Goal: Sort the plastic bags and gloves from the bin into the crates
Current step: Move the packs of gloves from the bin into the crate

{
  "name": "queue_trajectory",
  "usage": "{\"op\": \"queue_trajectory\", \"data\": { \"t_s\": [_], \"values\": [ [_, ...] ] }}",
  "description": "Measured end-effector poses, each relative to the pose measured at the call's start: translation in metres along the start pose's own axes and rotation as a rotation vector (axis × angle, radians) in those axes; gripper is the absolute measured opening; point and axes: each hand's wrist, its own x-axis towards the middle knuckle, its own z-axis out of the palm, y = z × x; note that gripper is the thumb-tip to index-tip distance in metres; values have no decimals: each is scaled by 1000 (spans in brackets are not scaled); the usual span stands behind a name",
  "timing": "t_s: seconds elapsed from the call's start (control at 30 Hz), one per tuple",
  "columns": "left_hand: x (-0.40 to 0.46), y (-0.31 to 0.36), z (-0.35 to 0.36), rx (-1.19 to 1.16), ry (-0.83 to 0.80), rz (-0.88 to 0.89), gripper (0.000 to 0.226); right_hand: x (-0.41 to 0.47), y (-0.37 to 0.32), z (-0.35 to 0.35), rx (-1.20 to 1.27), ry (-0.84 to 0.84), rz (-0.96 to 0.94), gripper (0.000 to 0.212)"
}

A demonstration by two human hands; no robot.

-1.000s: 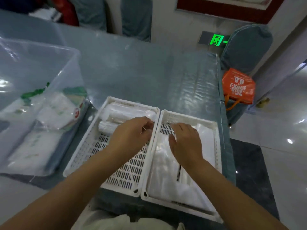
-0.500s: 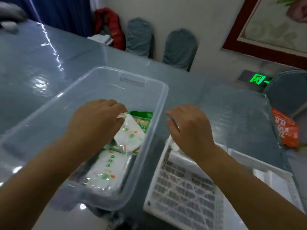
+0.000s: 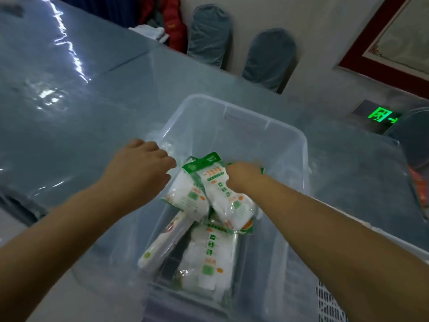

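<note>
Reaching into clear bin (image 3: 287,135) at centre of grey bench (image 3: 69,112), right hand (image 3: 241,176) gripping top packet (image 3: 222,196), left hand (image 3: 141,166) at 9 o'clock, grip loosely curled, empty, white crate (image 3: 329,305) at 5 o'clock

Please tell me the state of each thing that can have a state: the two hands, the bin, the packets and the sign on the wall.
Left hand: over the bin's left rim, fingers curled, holding nothing visible.
Right hand: inside the bin, gripping a green-and-white packet.
Clear plastic bin: no lid, upright, still holds several packets.
Packets at the bottom: lying flat, sealed.
Green exit sign: lit.
</note>
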Motion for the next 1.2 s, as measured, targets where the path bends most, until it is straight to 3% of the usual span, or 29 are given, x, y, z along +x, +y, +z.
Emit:
{"op": "queue_trajectory", "data": {
  "t_s": [0.1, 0.33, 0.5, 0.63, 0.73, 0.8, 0.87, 0.93, 1.07, 1.2],
  "values": [
    [0, -3, 9, -1, 11, 24, 20, 22, -6, 28, 212, -102, 110, 26],
    [2, -5, 14, -17, 19, 35, 22, 21, 2, 59, 560, -55, 367, 53],
    [2, -4, 13, 3, -3, 29, 27, 20, 10, 40, 928, -86, 462, 31],
    [1, -2, 8, -84, 13, 12, 27, 3, 6, -5, 1043, -4, 331, 25],
    [0, -3, 4, -158, 48, 26, 26, -25, 2, -37, 991, 242, 166, 18],
    [2, -4, 3, -202, 49, -3, 31, -47, 1, -53, 1133, 371, 100, 19],
    [10, -1, -1, -378, 65, -106, 46, -68, 0, -66, 1415, 415, 33, 19],
    [24, 4, -9, -719, 51, -239, 60, -82, -2, -76, 1627, 424, -23, 21],
    [53, 9, -19, -1366, 29, -416, 30, -82, -13, -90, 1781, 462, -77, 12],
    [73, -1, -14, -1169, 229, -458, 17, -57, -12, -81, 1535, 603, 143, 20]
  ]
}}
